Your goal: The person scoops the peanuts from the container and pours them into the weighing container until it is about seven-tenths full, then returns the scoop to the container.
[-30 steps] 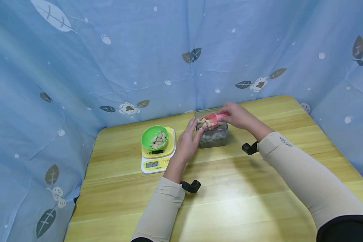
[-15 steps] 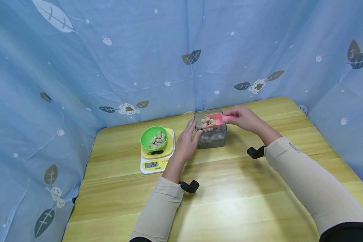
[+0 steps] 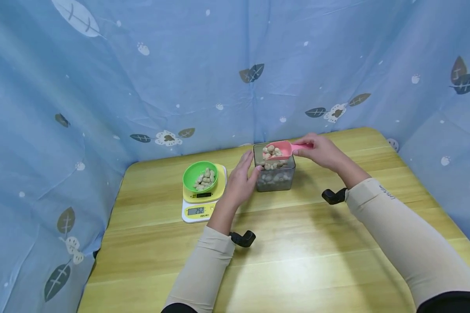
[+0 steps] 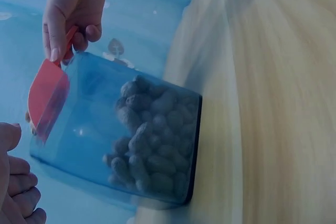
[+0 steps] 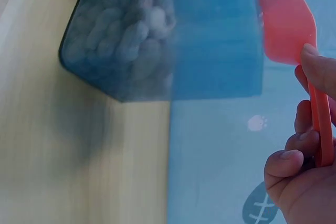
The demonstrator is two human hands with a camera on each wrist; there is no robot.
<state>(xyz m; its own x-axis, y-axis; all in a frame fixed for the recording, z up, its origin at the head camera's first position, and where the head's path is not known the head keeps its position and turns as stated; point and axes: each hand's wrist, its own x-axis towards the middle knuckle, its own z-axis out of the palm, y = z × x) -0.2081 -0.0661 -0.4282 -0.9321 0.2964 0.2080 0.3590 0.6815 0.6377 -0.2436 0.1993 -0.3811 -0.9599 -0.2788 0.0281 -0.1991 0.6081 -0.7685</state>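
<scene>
My right hand grips the handle of a pink scoop, thumb on top and fingers wrapped underneath, as the right wrist view shows. Several peanuts lie in the scoop, which is level over the mouth of a clear grey container. More unshelled peanuts fill the lower part of that container. At the container's left side is my left hand, fingers extended upward and thumb near the front rim. In the left wrist view its fingers are slightly bent, with nothing in them.
Left of the left hand, a green bowl holding several peanuts stands on a yellow and white kitchen scale, whose display reads 252. Everything stands on a wooden table. A blue patterned curtain hangs behind and at both sides.
The right hand has drawn the scoop up and to the right, from among the peanuts to above the container's rim, carrying several peanuts. My left hand stays beside the container.
</scene>
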